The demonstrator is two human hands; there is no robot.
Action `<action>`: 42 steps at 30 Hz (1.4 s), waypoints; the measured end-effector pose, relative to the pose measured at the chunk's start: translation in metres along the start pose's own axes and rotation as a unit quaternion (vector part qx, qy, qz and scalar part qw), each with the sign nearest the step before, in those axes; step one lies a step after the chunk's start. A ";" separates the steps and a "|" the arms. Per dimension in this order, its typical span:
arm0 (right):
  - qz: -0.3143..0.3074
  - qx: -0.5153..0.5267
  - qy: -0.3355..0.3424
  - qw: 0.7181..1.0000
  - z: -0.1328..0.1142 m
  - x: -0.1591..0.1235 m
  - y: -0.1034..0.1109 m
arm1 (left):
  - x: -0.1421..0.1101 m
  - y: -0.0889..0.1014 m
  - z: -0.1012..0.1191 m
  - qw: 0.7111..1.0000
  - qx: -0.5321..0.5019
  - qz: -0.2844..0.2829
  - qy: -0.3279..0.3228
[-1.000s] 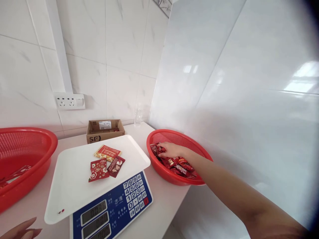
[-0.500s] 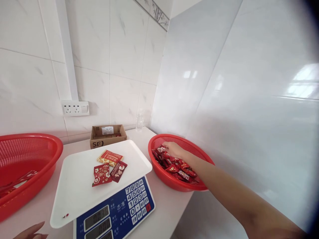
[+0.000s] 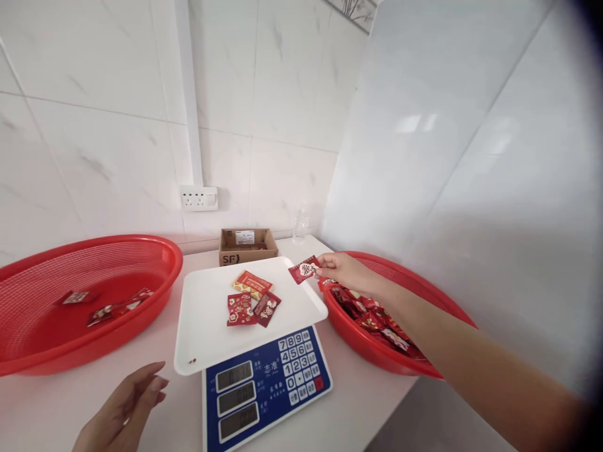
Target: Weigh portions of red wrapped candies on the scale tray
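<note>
My right hand [image 3: 346, 271] pinches a small dark red snack packet [image 3: 304, 270] by its edge, above the right rim of the scale's white tray [image 3: 202, 320]. On the tray lie a red-and-yellow packet [image 3: 253, 284], a red flowered packet [image 3: 241, 309] and a dark red packet [image 3: 267, 307], close together. Beneath the tray is the blue scale body [image 3: 266, 383] with its displays and keypad. My left hand [image 3: 123, 408] hovers left of the scale, empty, with its fingers loosely bent and apart.
A red plastic basket [image 3: 343, 326] heaped with packets stands at the right table edge, partly behind my forearm. Another red basket [image 3: 155, 248] on the left holds a few packets. Behind the scale are a cardboard box [image 3: 249, 254] and a clear bottle [image 3: 300, 226] near the wall.
My right hand has come out of the right basket and moved toward the tray with a packet. My left hand has come further into view. The view has turned left.
</note>
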State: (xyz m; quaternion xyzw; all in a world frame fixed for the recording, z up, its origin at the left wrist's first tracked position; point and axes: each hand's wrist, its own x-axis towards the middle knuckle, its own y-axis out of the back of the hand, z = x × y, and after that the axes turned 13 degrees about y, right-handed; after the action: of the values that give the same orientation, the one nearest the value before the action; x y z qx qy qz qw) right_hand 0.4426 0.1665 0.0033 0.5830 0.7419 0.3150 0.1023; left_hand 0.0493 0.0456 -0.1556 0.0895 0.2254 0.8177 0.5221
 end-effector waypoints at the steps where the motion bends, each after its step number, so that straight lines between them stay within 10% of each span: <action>1: -0.017 0.042 -0.013 0.999 -0.006 0.004 -0.011 | 0.000 0.001 0.001 1.000 -0.004 -0.010 0.006; 8: -0.094 0.043 -0.032 0.994 -0.029 0.025 -0.062 | -0.003 0.004 0.007 1.000 0.007 -0.010 0.011; 23: -0.053 0.007 0.016 0.998 -0.039 0.017 -0.076 | -0.017 0.007 0.023 0.999 0.032 -0.010 0.000; 31: -0.057 -0.149 0.156 0.975 -0.043 -0.041 -0.081 | -0.022 0.008 0.030 0.999 0.027 -0.016 0.006; 42: -0.011 -0.210 0.187 0.960 -0.016 -0.096 -0.122 | -0.028 0.007 0.037 1.000 0.018 -0.011 0.010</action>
State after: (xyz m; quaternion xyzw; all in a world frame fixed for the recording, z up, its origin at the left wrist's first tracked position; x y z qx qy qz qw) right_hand 0.3657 0.0563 -0.0760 0.4710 0.6717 0.5654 0.0855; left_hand 0.0701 0.0286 -0.1179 0.0881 0.2467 0.8084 0.5272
